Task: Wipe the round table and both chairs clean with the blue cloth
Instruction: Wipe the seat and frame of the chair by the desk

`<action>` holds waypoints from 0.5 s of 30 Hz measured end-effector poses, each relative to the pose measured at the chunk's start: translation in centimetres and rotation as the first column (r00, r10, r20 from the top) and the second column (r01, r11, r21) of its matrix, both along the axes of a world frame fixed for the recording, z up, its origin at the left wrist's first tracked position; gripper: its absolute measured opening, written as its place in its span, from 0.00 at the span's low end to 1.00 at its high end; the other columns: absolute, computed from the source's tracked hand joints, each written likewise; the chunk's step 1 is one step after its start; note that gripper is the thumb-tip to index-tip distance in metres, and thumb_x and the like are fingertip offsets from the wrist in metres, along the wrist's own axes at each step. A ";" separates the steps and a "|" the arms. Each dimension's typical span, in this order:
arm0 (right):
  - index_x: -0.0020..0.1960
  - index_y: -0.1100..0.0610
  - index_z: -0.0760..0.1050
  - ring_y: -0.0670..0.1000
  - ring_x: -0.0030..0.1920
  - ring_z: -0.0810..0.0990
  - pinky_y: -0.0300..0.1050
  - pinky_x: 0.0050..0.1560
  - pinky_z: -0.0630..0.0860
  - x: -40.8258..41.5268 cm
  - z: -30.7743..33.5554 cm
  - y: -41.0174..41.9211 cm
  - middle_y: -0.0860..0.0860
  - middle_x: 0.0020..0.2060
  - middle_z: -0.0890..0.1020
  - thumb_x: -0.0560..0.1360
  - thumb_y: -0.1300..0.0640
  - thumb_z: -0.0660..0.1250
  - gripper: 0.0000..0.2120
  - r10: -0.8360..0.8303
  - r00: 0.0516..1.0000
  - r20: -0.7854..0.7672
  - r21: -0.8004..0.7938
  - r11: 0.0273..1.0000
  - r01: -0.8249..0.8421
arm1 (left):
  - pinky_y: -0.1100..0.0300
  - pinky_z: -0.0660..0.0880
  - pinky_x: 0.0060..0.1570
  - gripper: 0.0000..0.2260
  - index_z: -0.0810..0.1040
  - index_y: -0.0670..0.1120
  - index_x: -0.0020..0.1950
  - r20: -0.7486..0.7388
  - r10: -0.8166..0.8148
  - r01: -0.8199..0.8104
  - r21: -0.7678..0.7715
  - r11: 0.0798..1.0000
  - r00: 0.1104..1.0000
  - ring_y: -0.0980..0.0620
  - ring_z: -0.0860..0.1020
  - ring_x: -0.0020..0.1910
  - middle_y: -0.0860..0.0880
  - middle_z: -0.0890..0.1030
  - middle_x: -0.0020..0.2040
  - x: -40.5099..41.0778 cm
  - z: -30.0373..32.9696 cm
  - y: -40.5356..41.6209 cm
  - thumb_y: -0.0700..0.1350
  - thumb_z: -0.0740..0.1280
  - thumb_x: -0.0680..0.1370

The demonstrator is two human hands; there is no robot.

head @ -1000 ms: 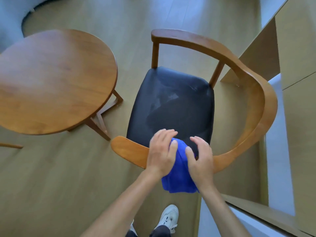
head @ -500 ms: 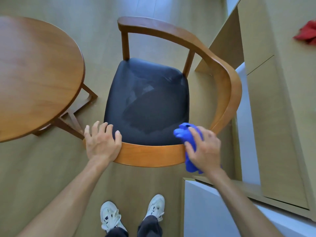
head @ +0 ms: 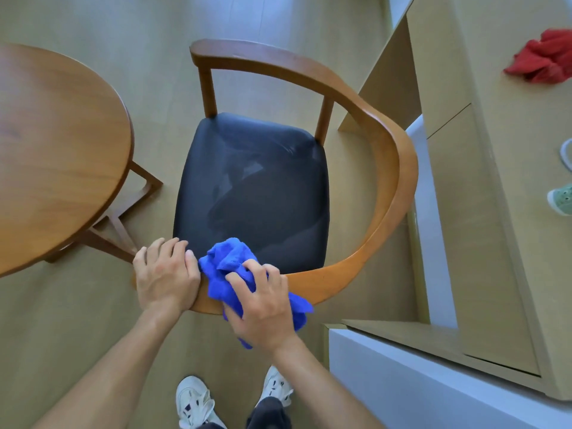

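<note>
No brand, label or writing is showing clearly enough to read on anything in view. The blue cloth (head: 227, 275) is lying bunched over the curved wooden rail of the chair (head: 365, 274), at the near end of the rail, and the right hand (head: 263, 308) is pressing down on it with its fingers (head: 240, 281) curling into the folds, gripping the fabric against the wood. Part of the cloth is spilling out ahead of those fingers toward the seat, and another part is hanging below the palm on the person's side of the rail. The left hand (head: 165, 275) is resting just beside the cloth, touching its edge, with its fingers bending over the end of the same rail and holding the chair.

The cloth is looking soft and nubbly, like microfibre, and deeply crumpled. The chair is showing a smooth, warm-toned wooden frame whose rail is sweeping round in one continuous arc on slim upright posts, and a dark padded seat (head: 253, 187) with rounded corners and a faint sheen. To the left, the round worktop (head: 58, 156) is showing polished wood grain, standing on angled wooden legs, apart from the chair. A crumpled red cloth (head: 541, 57) is lying on the pale cabinet top (head: 510, 212) at the right. White shoes (head: 193, 404) are standing on the pale plank floor below the hands
</note>
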State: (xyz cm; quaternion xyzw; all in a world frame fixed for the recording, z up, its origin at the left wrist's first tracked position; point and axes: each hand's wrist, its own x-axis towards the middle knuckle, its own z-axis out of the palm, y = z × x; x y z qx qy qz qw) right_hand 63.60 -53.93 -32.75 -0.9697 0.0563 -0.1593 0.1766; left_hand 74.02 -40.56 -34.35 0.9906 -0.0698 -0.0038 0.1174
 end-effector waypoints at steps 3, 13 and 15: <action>0.51 0.56 0.80 0.61 0.46 0.76 0.52 0.45 0.73 -2.6 0.4 -8.7 0.59 0.53 0.79 0.68 0.52 0.70 0.14 0.079 0.997 -0.004 -0.015 0.997 -0.079 | 0.44 0.62 0.66 0.21 0.80 0.42 0.56 -0.025 -0.012 0.012 -0.011 1.000 1.000 0.43 0.74 0.62 0.45 0.81 0.58 -0.2 0.2 -0.1 0.48 0.51 0.77; 0.46 0.55 0.79 0.59 0.44 0.74 0.50 0.42 0.70 0.5 -0.2 -5.3 0.55 0.51 0.79 0.66 0.50 0.68 0.12 -0.375 0.925 -0.062 -0.086 0.925 0.369 | 0.44 0.64 0.65 0.20 0.79 0.42 0.59 -0.036 -0.028 0.028 0.006 1.000 0.999 0.44 0.75 0.61 0.44 0.80 0.59 -0.2 0.3 0.2 0.48 0.53 0.77; 0.47 0.53 0.78 0.58 0.44 0.74 0.49 0.41 0.69 1.2 0.0 0.2 0.54 0.51 0.79 0.67 0.47 0.68 0.13 -0.283 0.956 -0.074 -0.040 0.959 0.281 | 0.44 0.65 0.64 0.21 0.79 0.41 0.58 -0.026 -0.005 0.005 -0.008 1.000 1.000 0.43 0.75 0.60 0.43 0.80 0.58 -0.2 0.2 0.3 0.48 0.52 0.77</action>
